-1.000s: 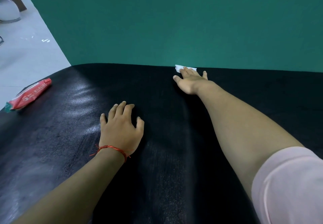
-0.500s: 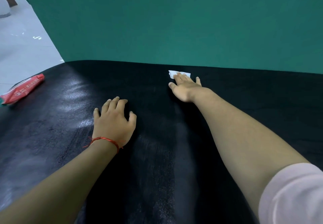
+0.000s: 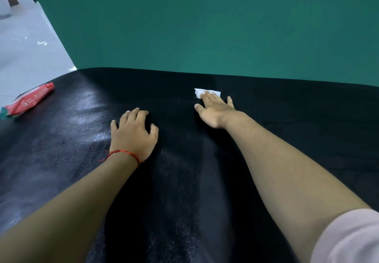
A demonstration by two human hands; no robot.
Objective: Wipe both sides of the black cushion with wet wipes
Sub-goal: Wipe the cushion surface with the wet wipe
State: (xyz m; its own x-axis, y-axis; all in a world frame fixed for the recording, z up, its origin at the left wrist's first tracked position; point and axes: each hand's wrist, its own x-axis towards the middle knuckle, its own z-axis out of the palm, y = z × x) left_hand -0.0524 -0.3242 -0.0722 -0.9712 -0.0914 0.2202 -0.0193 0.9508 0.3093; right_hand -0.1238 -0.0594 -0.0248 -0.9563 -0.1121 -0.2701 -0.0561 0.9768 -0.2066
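Black cushion [image 3: 184, 191] lying flat, white wipe [image 3: 198, 92] on its far part, right hand [image 3: 215, 111] flat on wipe, fingers straight and pressing it down, left hand [image 3: 133, 134] spread palm-down on cushion, gripping nothing, red pack [image 3: 27, 101] at cushion's left edge, 1 red cord [image 3: 125, 153] on left wrist

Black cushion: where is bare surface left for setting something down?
Free on the cushion: the stretch between the red wipes pack and the left hand; the far right beyond the right hand; the near middle between the forearms. Busiest: far centre, where the right hand presses the wet wipe.
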